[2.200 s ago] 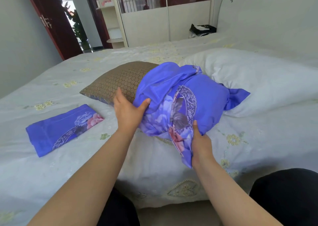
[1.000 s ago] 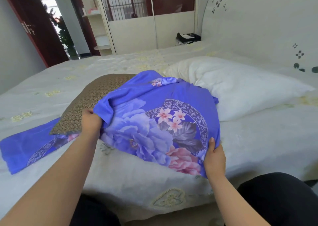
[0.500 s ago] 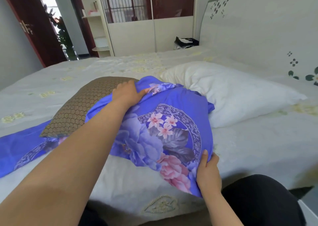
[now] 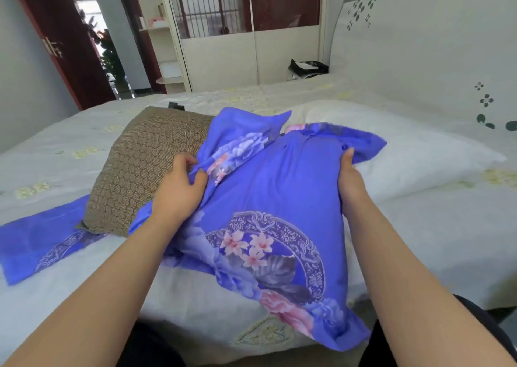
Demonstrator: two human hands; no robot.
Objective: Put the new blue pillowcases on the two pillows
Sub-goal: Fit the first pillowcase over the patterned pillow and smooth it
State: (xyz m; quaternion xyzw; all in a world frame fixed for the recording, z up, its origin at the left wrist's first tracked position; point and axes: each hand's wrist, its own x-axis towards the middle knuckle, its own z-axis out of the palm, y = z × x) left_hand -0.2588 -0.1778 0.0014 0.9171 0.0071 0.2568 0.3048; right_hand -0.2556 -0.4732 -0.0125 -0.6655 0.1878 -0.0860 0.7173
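Observation:
A brown patterned pillow (image 4: 145,168) lies on the bed, partly inside a blue floral pillowcase (image 4: 274,213). My left hand (image 4: 181,182) pinches a fold of the pillowcase's open edge at the pillow's near side. My right hand (image 4: 349,176) grips the covered right end of the pillow through the blue fabric. A second blue pillowcase (image 4: 42,243) lies flat at the left, partly under the brown pillow. A white uncovered pillow (image 4: 414,154) rests behind and to the right.
The white flowered bedsheet (image 4: 433,227) spans the view. A headboard (image 4: 419,45) rises at the right. Behind the bed are a wardrobe (image 4: 251,45), a black bag (image 4: 307,67) and a dark red door (image 4: 64,45). My dark-clothed knees sit at the bottom edge.
My right hand left the pillowcase's near bottom corner and now grips the far right end. My left hand came back down to the open edge. The case covers more of the pillow.

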